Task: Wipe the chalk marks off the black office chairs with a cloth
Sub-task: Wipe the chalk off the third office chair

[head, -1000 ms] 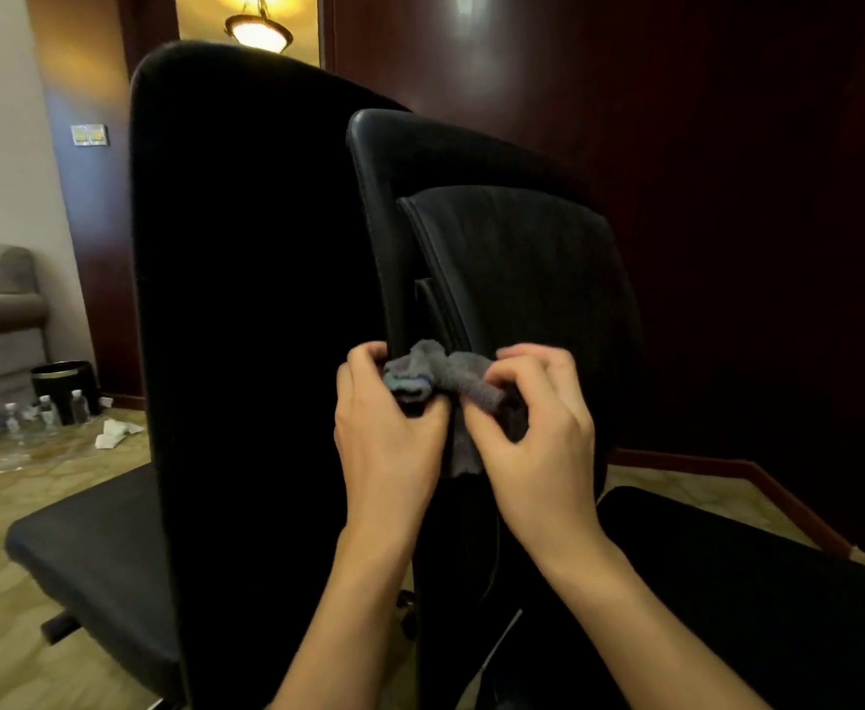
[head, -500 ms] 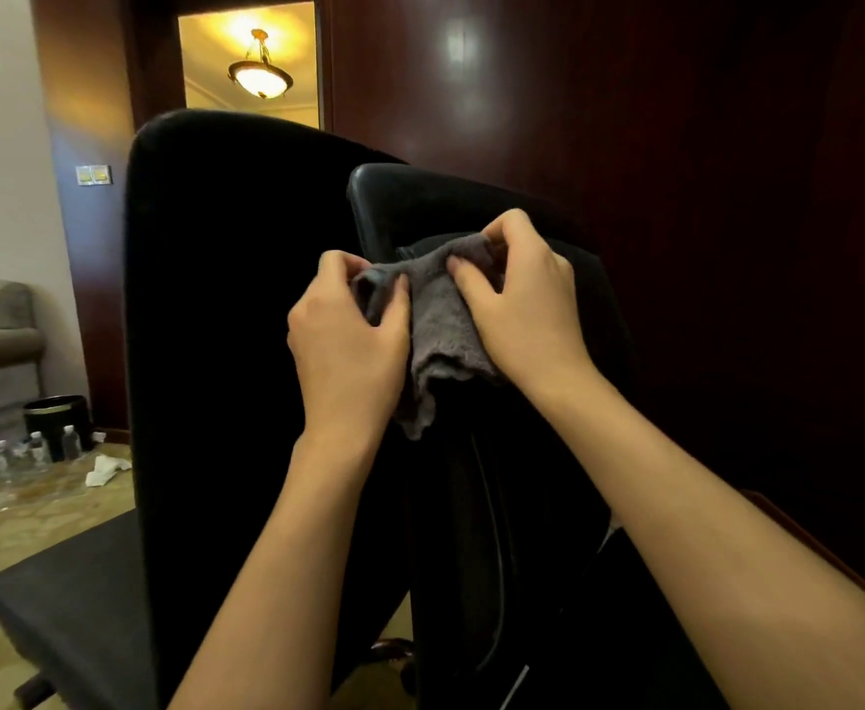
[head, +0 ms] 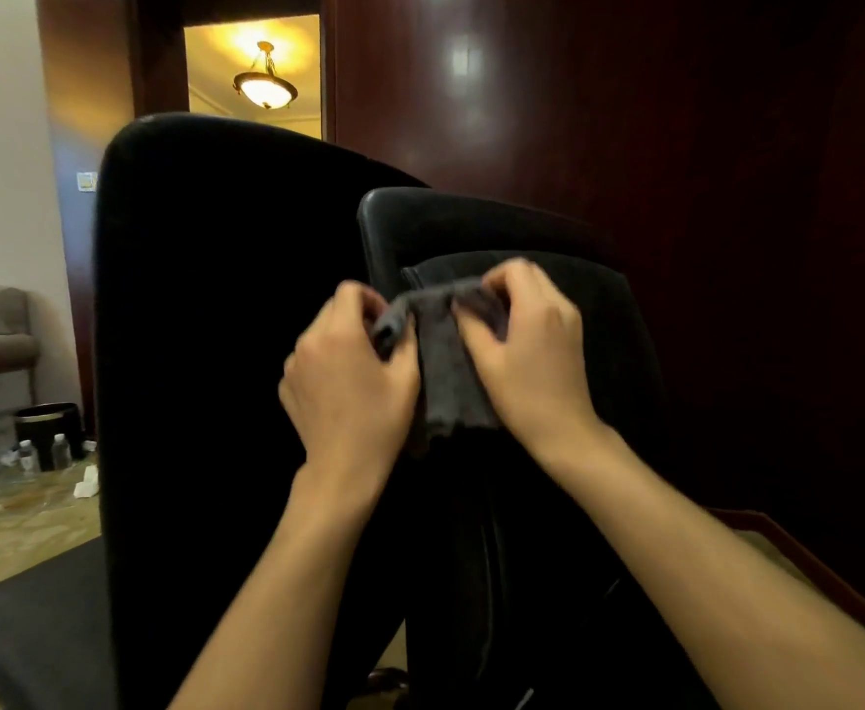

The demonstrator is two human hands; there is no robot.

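The grey cloth (head: 443,361) hangs soft, light and floppy before the nearer chair back (head: 548,320), its top edge pinched by the left hand (head: 351,381) and right hand (head: 528,356), the best hold

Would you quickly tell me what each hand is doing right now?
Left hand: closed, gripping the cloth.
Right hand: closed, pinching the same cloth.

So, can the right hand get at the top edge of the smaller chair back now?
Probably yes: the right hand holds the cloth just below that chair back edge, and nothing lies between.
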